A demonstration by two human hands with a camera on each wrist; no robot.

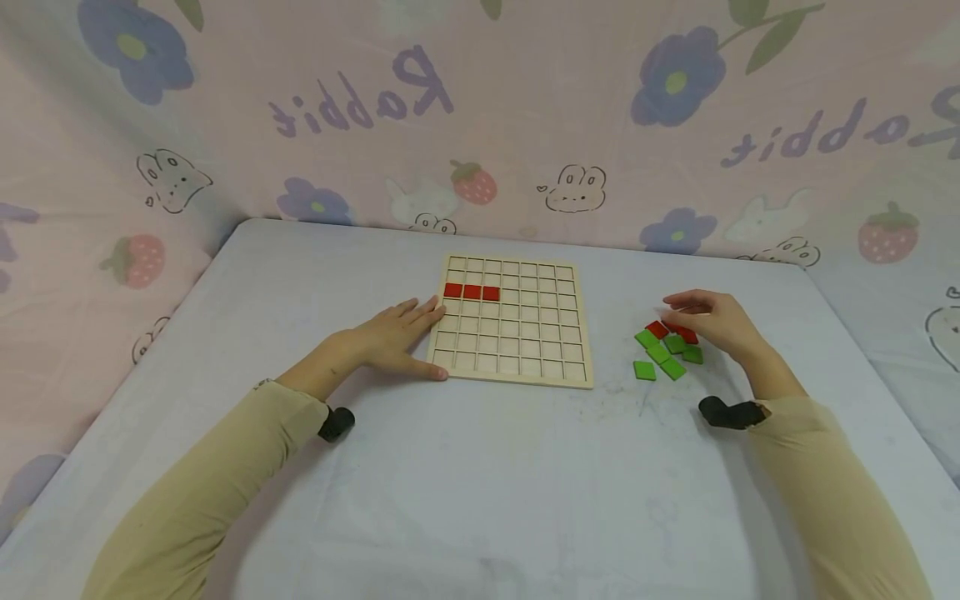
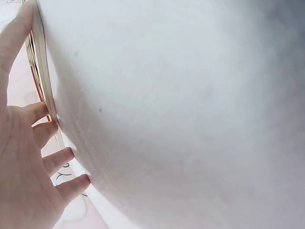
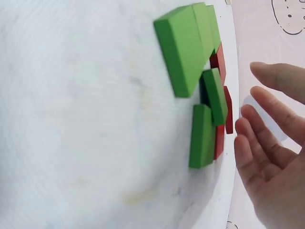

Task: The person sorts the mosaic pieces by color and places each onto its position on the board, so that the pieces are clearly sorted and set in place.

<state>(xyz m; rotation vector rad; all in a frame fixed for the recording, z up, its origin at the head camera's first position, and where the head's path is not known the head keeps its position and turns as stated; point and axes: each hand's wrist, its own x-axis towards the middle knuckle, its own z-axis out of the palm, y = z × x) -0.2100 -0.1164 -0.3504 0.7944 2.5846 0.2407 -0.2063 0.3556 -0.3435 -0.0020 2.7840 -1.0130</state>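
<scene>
Spread-fingered, the left hand (image 1: 393,340) is resting at the left edge of a wooden grid board (image 1: 529,329) in the middle of the frame, its thumb touching near the lower left corner. Well apart from it, the right hand (image 1: 716,321) is hovering at right over green tiles (image 1: 658,353) and loose red tiles (image 1: 657,329), its thumb parted from loosely bent fingers.

Lying flat on the white table (image 1: 480,475), the board is holding three red tiles (image 1: 472,292) side by side, filling the leftmost cells of its third row from the top. Outside it, right of centre, the other tiles are clustering closely, one green piece (image 1: 644,370) lying just beside the rest at the group's lower left.

From the left wrist, the board is appearing edge-on as a thin strip at upper left, the thumb lying against it and a sliver of red showing. From the right wrist, the tiles are showing their thick sides, and a gap is separating them from the fingertips; from the head, that hand is partly covering the red ones.

Both forearms are slanting in from the lower corners in tan sleeves (image 1: 217,483).
</scene>
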